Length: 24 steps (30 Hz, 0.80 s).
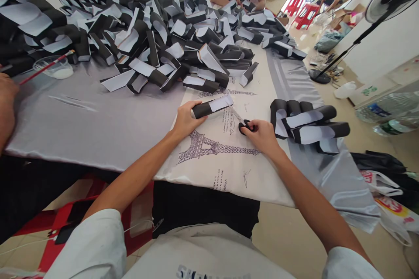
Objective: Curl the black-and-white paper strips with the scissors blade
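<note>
My left hand [185,120] is closed around a black-and-white folded paper piece [212,106], holding it flat over the cloth with the Eiffel Tower print [216,148]. In my right hand [262,134] are black-handled scissors [240,121], fingers through the loops, and the blades point up-left to the white end of that piece. Just right of my right hand lies a small stack of the same folded pieces [307,124].
A big heap of black-and-white folded pieces [157,30] covers the far half of the grey satin table cover [81,117]. A clear cup with a red brush [54,67] stands at left. Other people sit at the far end. A fan [389,0] and bottles stand at right.
</note>
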Available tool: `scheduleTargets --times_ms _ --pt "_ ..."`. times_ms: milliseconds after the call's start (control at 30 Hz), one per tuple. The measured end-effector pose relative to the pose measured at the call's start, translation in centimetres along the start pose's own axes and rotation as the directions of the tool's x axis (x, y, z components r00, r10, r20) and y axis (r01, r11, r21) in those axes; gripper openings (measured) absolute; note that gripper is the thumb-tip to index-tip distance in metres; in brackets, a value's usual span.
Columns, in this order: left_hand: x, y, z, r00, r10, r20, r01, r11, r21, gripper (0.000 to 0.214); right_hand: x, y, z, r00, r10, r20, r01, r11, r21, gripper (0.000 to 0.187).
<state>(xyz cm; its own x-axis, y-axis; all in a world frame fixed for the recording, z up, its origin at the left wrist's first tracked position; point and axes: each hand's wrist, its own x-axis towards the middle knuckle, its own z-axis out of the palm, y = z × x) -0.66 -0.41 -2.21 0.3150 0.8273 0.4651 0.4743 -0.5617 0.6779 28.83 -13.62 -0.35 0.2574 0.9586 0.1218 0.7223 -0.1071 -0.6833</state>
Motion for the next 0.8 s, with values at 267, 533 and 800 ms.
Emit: scheduleTargets --times_ms 267,533,800 --pt "0.0 -0.1 0.0 1.000 -0.005 0.024 0.005 1.000 0.009 0.050 -0.3 -0.3 -0.4 0.999 0.038 -0.004 -0.038 0.999 0.035 0.033" --pt "-0.1 -0.7 0.0 0.998 0.002 0.055 -0.001 1.000 -0.026 0.052 -0.2 0.1 -0.6 0.998 0.033 0.046 -0.032 0.999 -0.028 0.038" --pt "0.3 -0.9 -0.6 0.992 -0.037 0.123 0.040 0.999 -0.026 0.054 -0.2 0.2 -0.7 0.999 0.012 0.047 -0.013 1.000 0.010 0.028"
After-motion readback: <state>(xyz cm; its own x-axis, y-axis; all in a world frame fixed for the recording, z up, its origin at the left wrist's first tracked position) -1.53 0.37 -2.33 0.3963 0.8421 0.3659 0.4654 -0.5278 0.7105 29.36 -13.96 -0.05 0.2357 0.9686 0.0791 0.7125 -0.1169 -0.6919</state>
